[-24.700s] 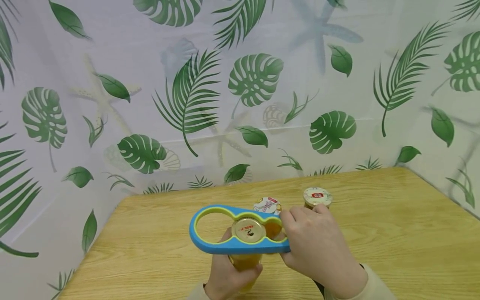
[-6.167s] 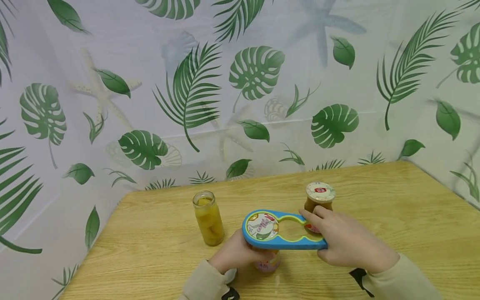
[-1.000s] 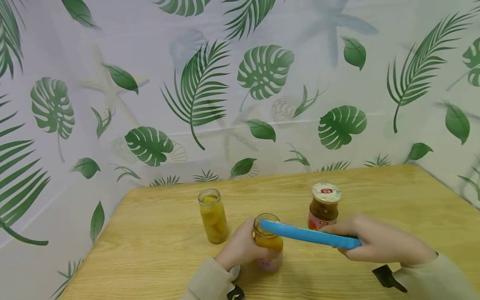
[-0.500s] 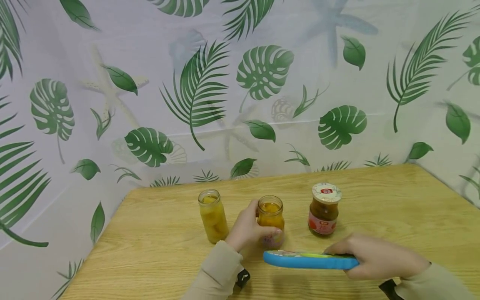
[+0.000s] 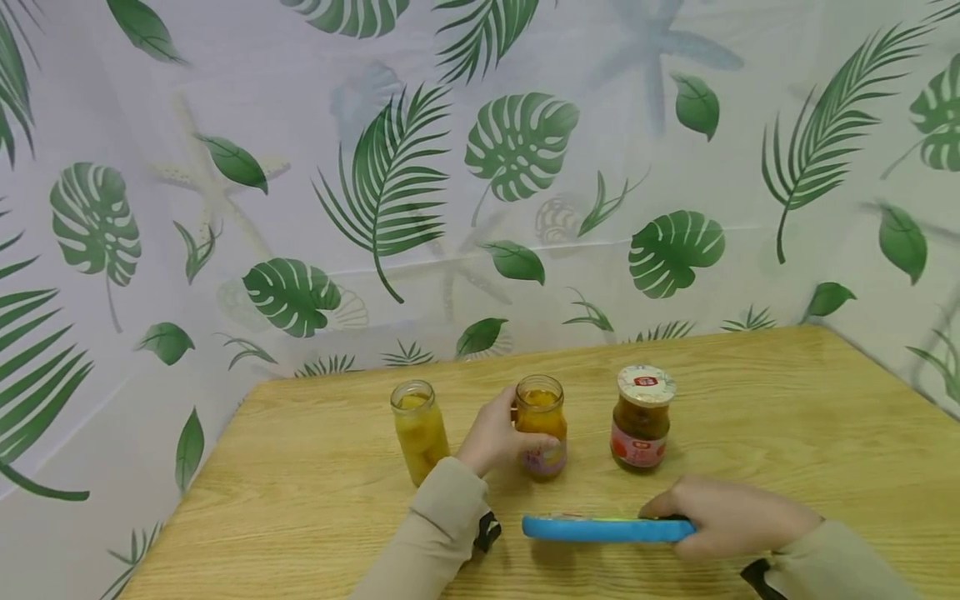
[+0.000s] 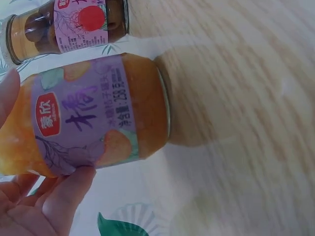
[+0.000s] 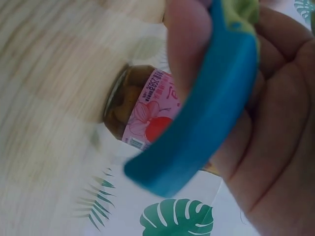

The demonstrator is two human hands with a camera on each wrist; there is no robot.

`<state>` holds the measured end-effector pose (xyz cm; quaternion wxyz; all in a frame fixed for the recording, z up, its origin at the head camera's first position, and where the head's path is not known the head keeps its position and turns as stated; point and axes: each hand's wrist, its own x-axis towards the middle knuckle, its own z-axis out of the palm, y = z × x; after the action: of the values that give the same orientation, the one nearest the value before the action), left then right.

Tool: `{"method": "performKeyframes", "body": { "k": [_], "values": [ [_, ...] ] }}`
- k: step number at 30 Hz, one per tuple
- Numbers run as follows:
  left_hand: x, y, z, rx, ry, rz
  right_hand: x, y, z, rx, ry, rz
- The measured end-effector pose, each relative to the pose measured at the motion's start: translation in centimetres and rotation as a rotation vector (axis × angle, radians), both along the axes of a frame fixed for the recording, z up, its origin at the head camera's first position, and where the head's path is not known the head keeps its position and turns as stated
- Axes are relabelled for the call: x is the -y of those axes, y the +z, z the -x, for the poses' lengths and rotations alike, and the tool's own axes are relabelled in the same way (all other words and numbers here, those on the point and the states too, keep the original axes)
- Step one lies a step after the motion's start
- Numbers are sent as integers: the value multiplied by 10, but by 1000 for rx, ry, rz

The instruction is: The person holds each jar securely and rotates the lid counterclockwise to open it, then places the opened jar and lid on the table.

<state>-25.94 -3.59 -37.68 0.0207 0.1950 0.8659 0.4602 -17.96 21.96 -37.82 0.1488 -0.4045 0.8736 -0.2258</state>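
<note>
My left hand grips a lidless glass jar of orange fruit, thumb across its front. The left wrist view shows the jar's purple label and its base at the wood, apparently standing upright. Low over the table on the right, my right hand holds a blue jar opener by one end. The opener lies nearly flat and edge-on, its inner green lining just visible in the right wrist view. A patterned patch shows along its top at the left end; whether a lid sits there I cannot tell.
A second lidless jar, with yellow fruit, stands left of the gripped one, partly behind my left sleeve. On the right stands a lidded jar with a pink label. Behind the wooden table hangs a leaf-print cloth.
A second ago the opener was over the rim of the gripped jar. It has come down toward the front edge, while my left hand has moved the jar farther back.
</note>
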Motion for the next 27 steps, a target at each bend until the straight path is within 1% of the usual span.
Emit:
{"method": "performKeyframes", "body": {
  "k": [3,5,8,10,12,15,17,20,23,27],
  "values": [
    [1,-1,1,11,-25,-29,0,-1,0,8,-6,2],
    [3,-2,1,33,-45,-46,2,-1,0,6,2,13],
    [8,-4,-2,61,-59,-55,4,-1,-2,20,-5,14],
    [12,-3,-8,55,-43,-33,5,0,-3,40,-27,6],
    [17,-1,-17,22,-24,6,6,0,-4,65,-61,-8],
    [28,2,-35,-31,-8,72,9,-1,-4,116,-85,-9],
    [35,4,-46,-56,-27,95,11,-1,-3,132,-75,0],
    [44,6,-57,-79,-73,114,12,-1,-2,149,-49,20],
    [52,5,-64,-80,-116,143,12,-2,-2,167,-34,40],
    [61,3,-70,-49,-151,165,13,-4,-1,198,-26,50]
  ]
}}
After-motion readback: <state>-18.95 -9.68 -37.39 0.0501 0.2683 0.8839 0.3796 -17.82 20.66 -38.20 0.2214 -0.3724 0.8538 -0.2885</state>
